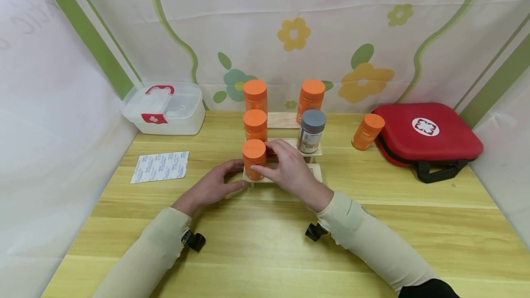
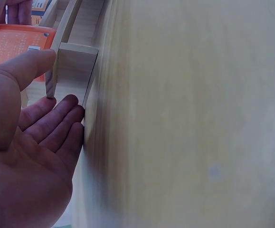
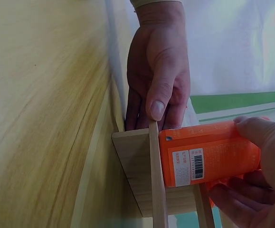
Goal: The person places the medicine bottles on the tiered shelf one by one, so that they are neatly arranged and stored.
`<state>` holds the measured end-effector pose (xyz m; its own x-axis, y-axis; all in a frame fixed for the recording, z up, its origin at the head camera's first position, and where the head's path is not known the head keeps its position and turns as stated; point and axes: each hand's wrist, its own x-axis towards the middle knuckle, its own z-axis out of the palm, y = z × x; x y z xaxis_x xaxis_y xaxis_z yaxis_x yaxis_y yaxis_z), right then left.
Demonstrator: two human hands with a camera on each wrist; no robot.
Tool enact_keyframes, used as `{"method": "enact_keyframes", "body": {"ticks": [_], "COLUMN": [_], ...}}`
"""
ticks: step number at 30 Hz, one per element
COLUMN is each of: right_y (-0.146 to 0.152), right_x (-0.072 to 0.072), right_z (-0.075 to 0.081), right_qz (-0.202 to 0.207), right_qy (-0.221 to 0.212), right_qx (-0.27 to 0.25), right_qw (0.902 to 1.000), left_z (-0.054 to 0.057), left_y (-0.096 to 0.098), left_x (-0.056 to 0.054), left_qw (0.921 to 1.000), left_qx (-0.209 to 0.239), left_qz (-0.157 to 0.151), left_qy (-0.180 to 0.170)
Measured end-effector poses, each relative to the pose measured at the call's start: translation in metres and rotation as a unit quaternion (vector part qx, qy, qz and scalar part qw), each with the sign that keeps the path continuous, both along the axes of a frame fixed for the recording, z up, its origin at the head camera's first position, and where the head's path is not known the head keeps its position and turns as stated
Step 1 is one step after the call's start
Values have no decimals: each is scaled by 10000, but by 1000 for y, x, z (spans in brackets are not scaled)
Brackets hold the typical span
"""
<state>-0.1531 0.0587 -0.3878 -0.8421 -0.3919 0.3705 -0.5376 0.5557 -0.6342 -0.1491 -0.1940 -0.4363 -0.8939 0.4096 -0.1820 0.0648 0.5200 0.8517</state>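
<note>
An orange bottle (image 1: 254,151) with an orange lid stands upright at the left end of the lowest tier of a stepped wooden rack (image 1: 317,172). My right hand (image 1: 293,169) holds this bottle between thumb and fingers, coming from its right side. My left hand (image 1: 215,182) grips the rack's left end; in the left wrist view the thumb lies against the tier board (image 2: 75,47) and the fingertips sit below it. Behind, two more orange bottles (image 1: 255,121) line up on the left of the upper tiers. A grey-lidded bottle (image 1: 312,132) occupies the middle tier's right, with an orange bottle (image 1: 311,98) behind it.
Another orange bottle (image 1: 367,132) stands on the table beside a red first-aid case (image 1: 430,134) with a black handle. At the left are a clear first-aid box (image 1: 182,114) and a blister pack (image 1: 160,167). A floral curtain (image 1: 248,26) hangs behind.
</note>
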Motion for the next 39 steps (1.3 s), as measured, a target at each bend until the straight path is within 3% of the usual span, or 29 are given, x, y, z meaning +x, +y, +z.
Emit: {"method": "enact_keyframes", "body": {"ticks": [10,23,39], "right_y": [3,17,40], "right_x": [2,9,18], "right_z": [-2,5,9], "right_qz": [-27,137,536], "right_qy": [271,270,882], "right_qx": [108,-83,-278], "right_qw": [9996,9995,9943], "left_z": [0,0,0], "left_y": [2,3,0], "left_x": [-1,-2,-1], "left_qw": [10000,10000,9999], "left_qx": [-57,-39,-64], "left_qz": [-13,18,44], "left_qy": [-10,-66,-98]}}
